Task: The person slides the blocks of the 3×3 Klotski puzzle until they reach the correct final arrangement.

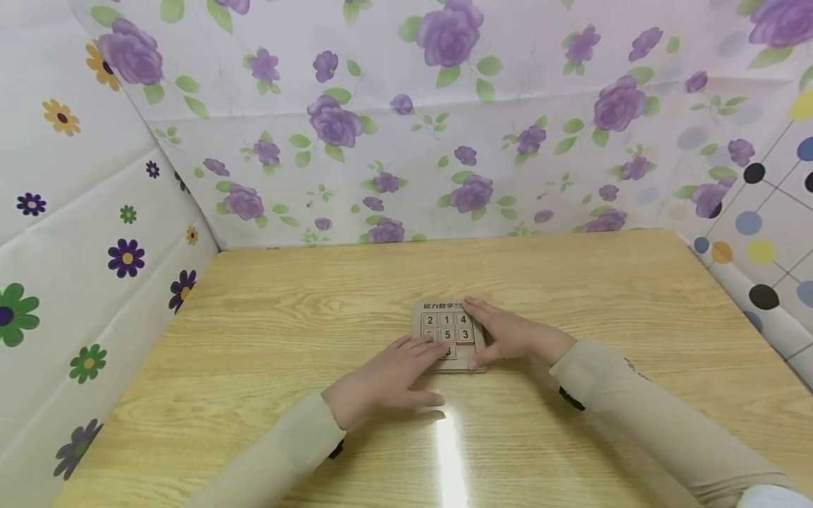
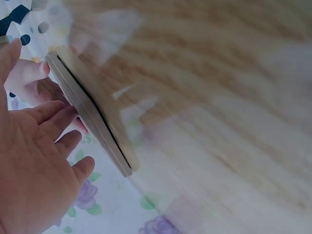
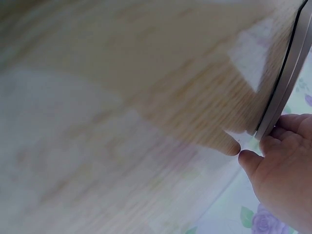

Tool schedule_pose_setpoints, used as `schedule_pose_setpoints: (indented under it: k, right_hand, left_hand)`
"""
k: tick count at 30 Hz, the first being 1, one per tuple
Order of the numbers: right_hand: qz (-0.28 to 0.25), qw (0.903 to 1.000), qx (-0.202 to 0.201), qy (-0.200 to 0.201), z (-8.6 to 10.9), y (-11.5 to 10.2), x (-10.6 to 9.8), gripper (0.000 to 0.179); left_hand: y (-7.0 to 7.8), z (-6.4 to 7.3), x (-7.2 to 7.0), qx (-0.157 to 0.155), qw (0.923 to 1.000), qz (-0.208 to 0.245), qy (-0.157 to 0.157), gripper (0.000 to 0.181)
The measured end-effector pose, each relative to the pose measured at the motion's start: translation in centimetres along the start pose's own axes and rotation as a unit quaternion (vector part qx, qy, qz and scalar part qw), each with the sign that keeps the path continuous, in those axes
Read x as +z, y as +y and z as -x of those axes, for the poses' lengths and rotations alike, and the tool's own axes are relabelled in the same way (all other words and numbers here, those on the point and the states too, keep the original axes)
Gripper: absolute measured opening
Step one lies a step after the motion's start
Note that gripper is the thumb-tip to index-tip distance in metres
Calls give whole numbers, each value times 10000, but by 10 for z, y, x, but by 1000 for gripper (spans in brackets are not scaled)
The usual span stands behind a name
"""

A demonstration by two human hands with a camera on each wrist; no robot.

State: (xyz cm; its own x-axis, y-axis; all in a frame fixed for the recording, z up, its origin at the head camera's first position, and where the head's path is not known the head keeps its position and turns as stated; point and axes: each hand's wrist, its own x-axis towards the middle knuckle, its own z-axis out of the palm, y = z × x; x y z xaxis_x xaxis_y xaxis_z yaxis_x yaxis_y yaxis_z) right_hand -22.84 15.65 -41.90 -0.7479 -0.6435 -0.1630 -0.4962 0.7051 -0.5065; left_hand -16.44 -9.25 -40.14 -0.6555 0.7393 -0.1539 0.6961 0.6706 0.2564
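A number slide puzzle (image 1: 447, 319) lies flat on the wooden table, its tiles showing 2, 1, 4 on top and 5, 3 in the middle row. At its lower right is a vacant slot. My left hand (image 1: 390, 374) reaches over the lower left tiles with fingers extended, a fingertip at the bottom middle tile, which it partly covers; the thumb points out to the side. My right hand (image 1: 513, 334) holds the board by its right side, fingers at the top corner and thumb at the bottom one. Both wrist views show the board's thin edge (image 2: 92, 114) side-on.
The wooden table (image 1: 286, 310) is glossy, with a bright reflection (image 1: 449, 451) near its front. Purple-flowered sheeting (image 1: 356, 176) stands along the back edge, a daisy-print sheet (image 1: 63, 296) at left and a dotted sheet (image 1: 756, 204) at right.
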Motion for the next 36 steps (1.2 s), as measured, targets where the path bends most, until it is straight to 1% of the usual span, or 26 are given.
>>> schedule_pose_setpoints:
  k: [5, 9, 13, 20, 25, 29, 33, 36]
  right_hand:
    - [-73, 10000, 48, -33, 1, -1, 0, 113]
    - [-117, 9999, 54, -49, 1, -2, -1, 113]
    - [-118, 9999, 20, -35, 1, -2, 0, 112]
    - [-109, 9999, -25, -58, 2, -2, 2, 112]
    - [-122, 9999, -10, -58, 2, -2, 2, 112]
    - [-157, 9999, 8, -57, 2, -4, 1, 112]
    - [-143, 9998, 61, -79, 2, -3, 1, 112]
    - [-111, 9998, 117, -75, 1, -3, 0, 112]
  left_hand:
    - [-1, -3, 0, 40, 10000, 72, 32, 78]
    - [0, -8, 2, 107, 9999, -91, 45, 79]
    - [3, -13, 4, 185, 9997, -134, 41, 80]
    - [8, -20, 2, 316, 9994, -74, -80, 79]
    - [9, -22, 2, 329, 9994, -89, -107, 77]
    - [7, -20, 1, 413, 9991, 8, -4, 77]
    - [0, -12, -1, 550, 9981, 144, 250, 74]
    - [-5, -4, -2, 584, 9974, 125, 409, 72]
